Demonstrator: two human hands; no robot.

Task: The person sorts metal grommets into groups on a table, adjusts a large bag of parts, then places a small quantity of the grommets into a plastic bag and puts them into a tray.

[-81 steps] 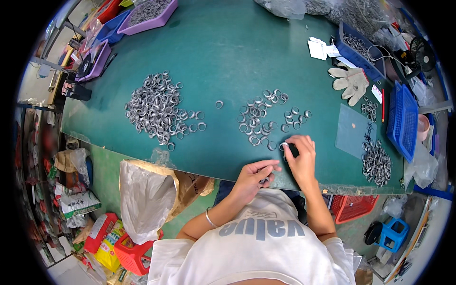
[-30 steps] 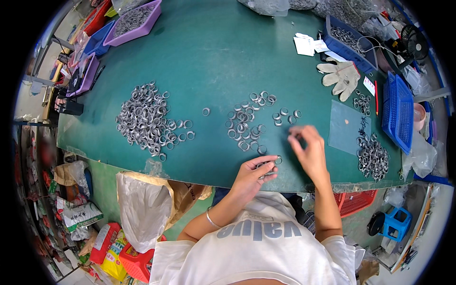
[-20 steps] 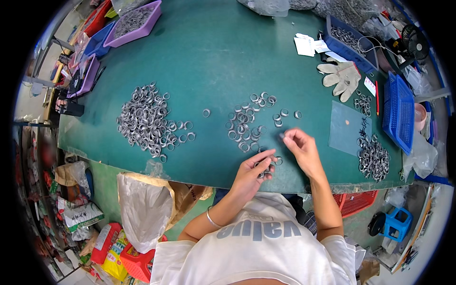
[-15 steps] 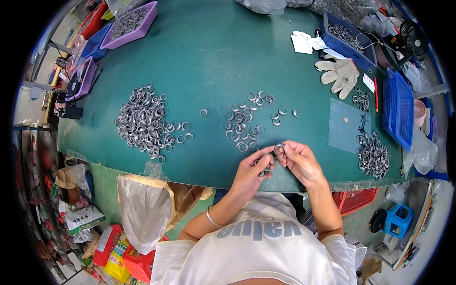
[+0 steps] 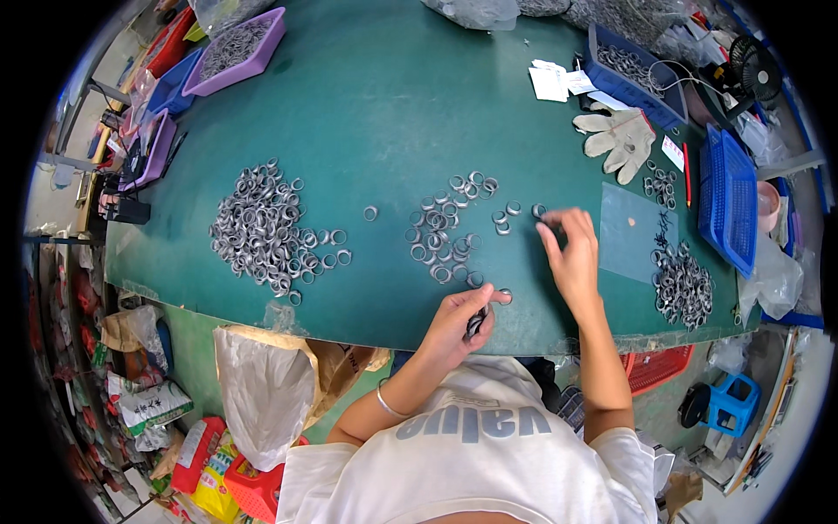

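Several grey metal rings (image 5: 474, 327) sit in my left hand (image 5: 458, 327), its fingers curled around them near the table's front edge. One more ring (image 5: 504, 297) is at the tip of its outstretched index finger. My right hand (image 5: 572, 258) is over the table to the right, thumb and index finger apart, with its fingertips at the edge of a single ring (image 5: 539, 210). Just left of it lie a few loose rings (image 5: 502, 218). A loose cluster of rings (image 5: 441, 229) spreads in front of my left hand, and a big heap of rings (image 5: 257, 223) lies farther left.
Another ring heap (image 5: 683, 288) lies at the right beside a clear plastic sheet (image 5: 628, 231). Beyond are a work glove (image 5: 618, 140), a red pen (image 5: 687, 175), a blue basket (image 5: 729, 201) and a blue bin of parts (image 5: 633, 74). A purple tray (image 5: 236, 52) stands far left.
My right hand has left my left hand and moved right and away to the single ring. The ring it held is now at my left index fingertip.
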